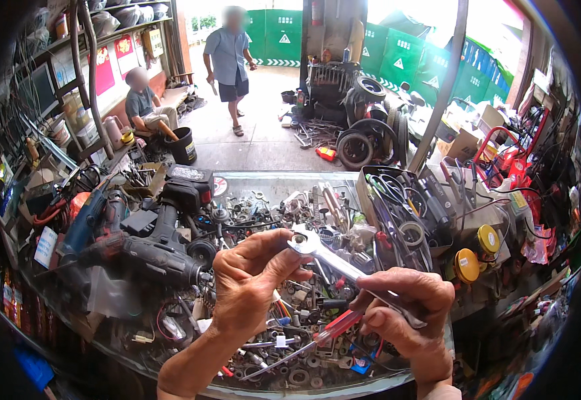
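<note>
My right hand (407,308) grips the shaft of a steel open-end wrench (344,267) that slants up to the left. The same hand also holds a red-handled screwdriver (317,337) pointing down-left. My left hand (250,280) pinches a small part at the wrench's jaw (302,240); the part itself is mostly hidden by fingers and jaw. Both hands hover above a glass-topped counter (264,183) strewn with nuts, bolts and small tools.
A black power drill (157,250) and a blue one (84,223) lie at the left. A box of pliers and scissors (404,207) stands at the right, beside yellow lids (467,265). Beyond, one person sits (145,107), another stands (229,63), near tyres (364,137).
</note>
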Motion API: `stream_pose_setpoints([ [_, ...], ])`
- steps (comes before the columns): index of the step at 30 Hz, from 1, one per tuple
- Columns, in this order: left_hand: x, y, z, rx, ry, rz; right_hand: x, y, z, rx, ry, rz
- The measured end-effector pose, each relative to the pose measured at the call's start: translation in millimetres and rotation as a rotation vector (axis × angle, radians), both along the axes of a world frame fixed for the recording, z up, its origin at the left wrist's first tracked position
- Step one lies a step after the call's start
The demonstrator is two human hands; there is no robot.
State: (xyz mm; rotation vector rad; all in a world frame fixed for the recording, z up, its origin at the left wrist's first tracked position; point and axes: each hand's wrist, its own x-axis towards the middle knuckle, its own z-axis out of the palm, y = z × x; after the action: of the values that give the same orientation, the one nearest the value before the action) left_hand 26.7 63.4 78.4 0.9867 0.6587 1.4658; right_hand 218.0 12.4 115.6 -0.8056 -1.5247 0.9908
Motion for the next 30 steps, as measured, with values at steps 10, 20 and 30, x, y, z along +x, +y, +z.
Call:
stream_pose_setpoints([
  [10, -1.6, -6.6, 6.0, -0.043, 0.045, -0.079, 9.9, -3.2, 8.2, -0.062, 0.047, -0.103],
  [20, -5.2, -9.7, 14.3, 0.043, 0.099, -0.128, 2.0, -9.3, 7.7, -0.087, 0.16, -0.233],
  [30, -0.4, -5.2, 0.0, 0.09, 0.146, -0.202, 3.5, 6.0, 5.6, -0.01, 0.624, -0.357],
])
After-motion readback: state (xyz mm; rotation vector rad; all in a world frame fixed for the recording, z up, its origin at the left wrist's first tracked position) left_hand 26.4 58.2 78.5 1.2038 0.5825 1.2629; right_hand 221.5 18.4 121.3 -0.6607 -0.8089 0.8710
